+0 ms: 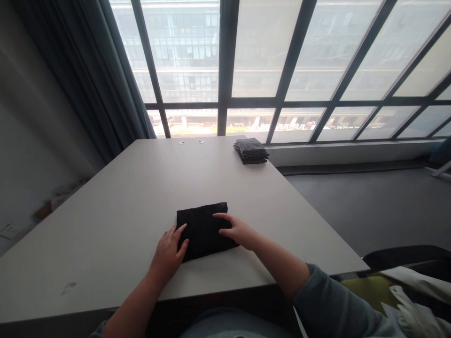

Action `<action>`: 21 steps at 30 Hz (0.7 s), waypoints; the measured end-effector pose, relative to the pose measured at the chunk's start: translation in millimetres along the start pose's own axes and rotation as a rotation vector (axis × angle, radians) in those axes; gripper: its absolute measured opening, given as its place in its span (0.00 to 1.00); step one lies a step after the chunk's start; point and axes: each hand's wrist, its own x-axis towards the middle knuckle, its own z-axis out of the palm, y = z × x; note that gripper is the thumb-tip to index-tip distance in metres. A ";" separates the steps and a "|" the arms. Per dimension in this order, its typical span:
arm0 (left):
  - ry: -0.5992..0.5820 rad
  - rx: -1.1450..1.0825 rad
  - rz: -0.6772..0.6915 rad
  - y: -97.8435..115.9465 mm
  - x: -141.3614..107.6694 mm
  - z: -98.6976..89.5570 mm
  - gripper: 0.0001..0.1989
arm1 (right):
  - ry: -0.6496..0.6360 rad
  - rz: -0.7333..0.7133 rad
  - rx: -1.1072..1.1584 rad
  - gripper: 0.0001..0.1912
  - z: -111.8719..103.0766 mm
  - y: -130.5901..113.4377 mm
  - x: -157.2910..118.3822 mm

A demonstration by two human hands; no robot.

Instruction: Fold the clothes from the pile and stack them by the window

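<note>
A black folded cloth (pixel 204 230) lies flat on the white table in front of me, roughly rectangular and slightly tilted. My left hand (pixel 171 249) rests at its left edge, fingers apart, with the thumb and a fingertip over the cloth. On the opposite side, my right hand (pixel 237 230) touches the cloth's right edge, its thumb and index finger spread over the top. Neither hand is closed round the cloth. Some of the right hand's fingers are hidden behind the hand itself.
A stack of folded dark cloths (pixel 251 151) sits at the table's far right corner. The white table (pixel 116 211) reaches toward large windows, with a dark curtain (pixel 95 80) at left. Right of the table, a chair (pixel 405 256) holds white and olive-coloured items.
</note>
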 end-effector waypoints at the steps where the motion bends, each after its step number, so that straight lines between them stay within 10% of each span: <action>1: -0.006 0.005 0.000 0.4 -0.8 0.1 0.27 | -0.036 0.038 -0.021 0.33 -4.0 -0.7 6.1; 10: -0.004 0.019 -0.011 -19.7 -12.7 -9.9 0.30 | -0.231 0.089 -0.171 0.34 -46.9 -10.8 77.1; 21: 0.039 0.326 0.004 -36.2 -17.7 1.7 0.28 | -0.297 -0.352 -0.490 0.39 -127.7 -71.4 162.8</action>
